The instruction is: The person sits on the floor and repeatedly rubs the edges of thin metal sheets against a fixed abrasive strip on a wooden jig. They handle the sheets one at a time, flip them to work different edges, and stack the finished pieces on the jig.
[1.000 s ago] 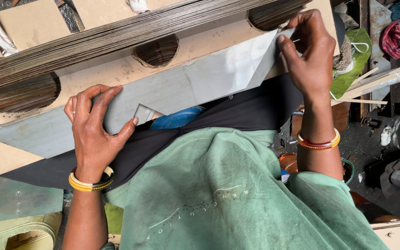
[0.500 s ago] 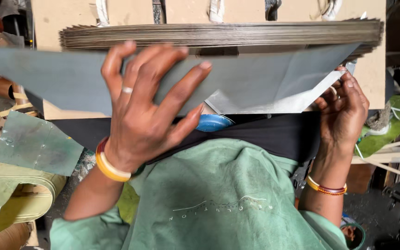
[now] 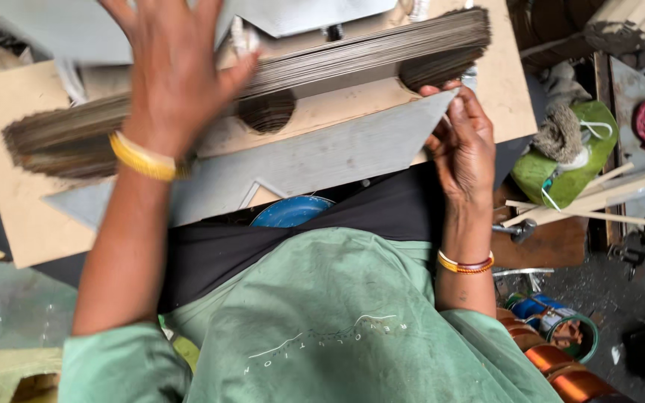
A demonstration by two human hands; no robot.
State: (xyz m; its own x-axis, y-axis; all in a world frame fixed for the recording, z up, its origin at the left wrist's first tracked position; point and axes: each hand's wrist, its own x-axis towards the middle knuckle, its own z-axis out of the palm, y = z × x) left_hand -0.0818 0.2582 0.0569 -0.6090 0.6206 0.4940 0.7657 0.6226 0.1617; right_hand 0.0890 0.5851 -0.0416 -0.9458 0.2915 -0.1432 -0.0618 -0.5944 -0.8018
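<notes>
Grey metal sheet (image 3: 315, 160): thin, flat, long strip w/ slanted pointed end at right, small V-notch cut in lower edge near the middle; dull grey, slightly scuffed. Lies across the wooden board (image 3: 16, 216) on the lap, just below the stack of thin laminations (image 3: 352, 60), long edge roughly parallel to the stack, tilted up toward the right.

Right hand (image 3: 466, 145) pinches the pointed right end of the sheet, fingers curled over the top edge, thumb underneath; narrow grip, closed on the sheet. Orange-red bangle at the wrist.

Left hand (image 3: 177, 63) lifted above the stack, fingers spread wide, blurred, holding nothing; palm down over the left-centre part of the laminations. Yellow bangle at the wrist. Cannot tell whether it touches the stack.

Stack of laminations: many thin grey-brown plates on edge, packed tight, running left to right across the board, w/ two round holes in the board showing just below it.

Containers: blue round tin (image 3: 290, 211) tucked under the sheet's notch, between board and dark cloth on the lap; contents hidden. Green bowl-like thing (image 3: 599, 138) at right w/ a wad of fibre and white string in it. Lower right, small green-rimmed can (image 3: 572, 339) beside copper wire coils (image 3: 569, 373); contents unclear.

Wooden sticks (image 3: 591, 201) lie near the green bowl
</notes>
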